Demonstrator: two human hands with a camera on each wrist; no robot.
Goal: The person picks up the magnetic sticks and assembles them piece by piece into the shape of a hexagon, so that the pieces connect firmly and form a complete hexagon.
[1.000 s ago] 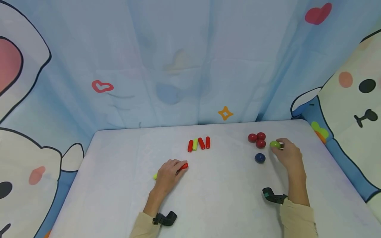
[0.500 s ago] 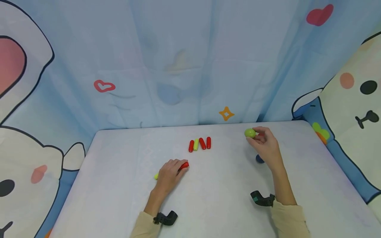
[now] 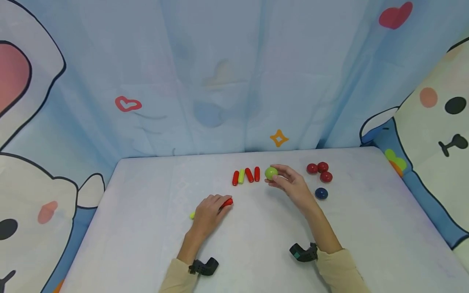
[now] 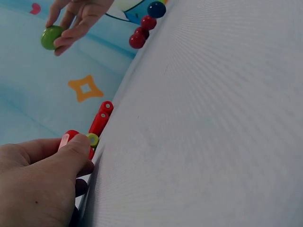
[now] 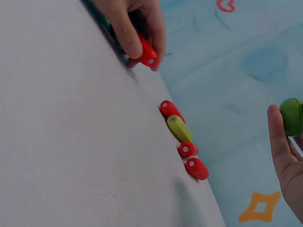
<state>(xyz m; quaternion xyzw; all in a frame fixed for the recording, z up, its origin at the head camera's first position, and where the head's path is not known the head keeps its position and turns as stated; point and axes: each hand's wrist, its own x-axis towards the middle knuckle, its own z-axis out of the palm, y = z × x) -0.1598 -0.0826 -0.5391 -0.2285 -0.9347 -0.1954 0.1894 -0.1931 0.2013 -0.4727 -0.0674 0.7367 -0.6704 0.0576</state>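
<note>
My right hand (image 3: 296,191) pinches a green ball (image 3: 271,173) between thumb and fingers, above the table just right of a row of short rounded sticks. In the right wrist view the green ball (image 5: 291,117) shows a seam. My left hand (image 3: 208,215) grips a red rounded stick (image 3: 228,202) with thumb and fingers, nearer the front. Its end shows in the right wrist view as a red stick (image 5: 148,56) with a pale dot. A yellow-green piece (image 3: 192,215) pokes out beyond the left hand, mostly hidden. The row has a yellow-green stick (image 3: 241,176) among red sticks (image 3: 249,175).
Three red balls (image 3: 323,167) lie grouped at the back right, with a dark blue ball (image 3: 321,193) in front of them. A white cloth-covered table (image 3: 154,244) lies beneath, backed by a blue printed curtain (image 3: 176,81).
My right hand has carried the green ball left, from right of the red balls, past them, to beside the row of sticks. The left hand stays in place with its red stick.
</note>
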